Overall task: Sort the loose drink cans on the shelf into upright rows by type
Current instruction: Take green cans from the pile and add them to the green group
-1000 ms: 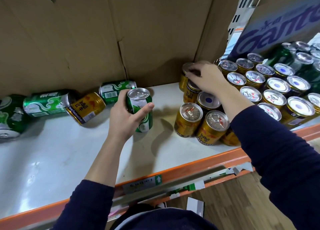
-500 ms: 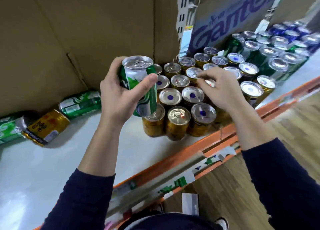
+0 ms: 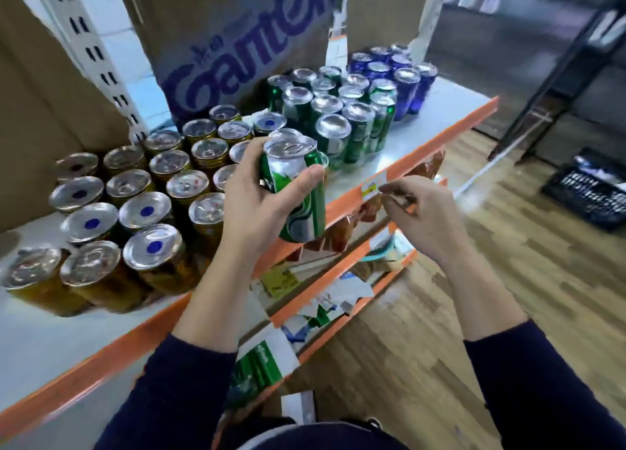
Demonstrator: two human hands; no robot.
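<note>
The left hand [image 3: 261,199] is clamped round a green can [image 3: 298,192], thumb across its front, fingers hidden behind; the can is upright, tilted slightly, held in the air above the shelf's front edge [image 3: 399,175], touching nothing else; its pull-tab top faces up.

The right hand [image 3: 426,215] sits at 3 o'clock from the held can, out past the shelf over the floor; its fingers are curled loosely together, thumb near the forefinger, nothing visibly between them; blur makes the fingertips hard to read.

At 9 o'clock from the can, the gold cans [image 3: 152,212] stand upright in a tight block, tops touching or nearly so; the block runs from the back cardboard to close behind the orange lip [image 3: 101,358]; a strip of bare white shelf [image 3: 34,341] lies in front of it at 7 o'clock.

At 1 o'clock, the green cans [image 3: 338,117] stand upright in rows; the nearest one is just beside the held can's top; at 2 o'clock from this block bare shelf runs along the front edge.

Farther at 1 o'clock, blue cans [image 3: 399,73] stand against the green block, near the shelf's far end [image 3: 491,102]; open white surface remains beside them at the corner.

Behind the rows, a cardboard box [image 3: 244,43] with purple lettering closes off the back; a white slotted upright [image 3: 91,53] stands at 10 o'clock.

Below the lip, lower shelves [image 3: 338,293] hold packets, too blurred to name; wooden floor [image 3: 508,280] lies open at 4 o'clock; a dark crate [image 3: 589,192] sits on it at 3 o'clock, well apart from the hands.
</note>
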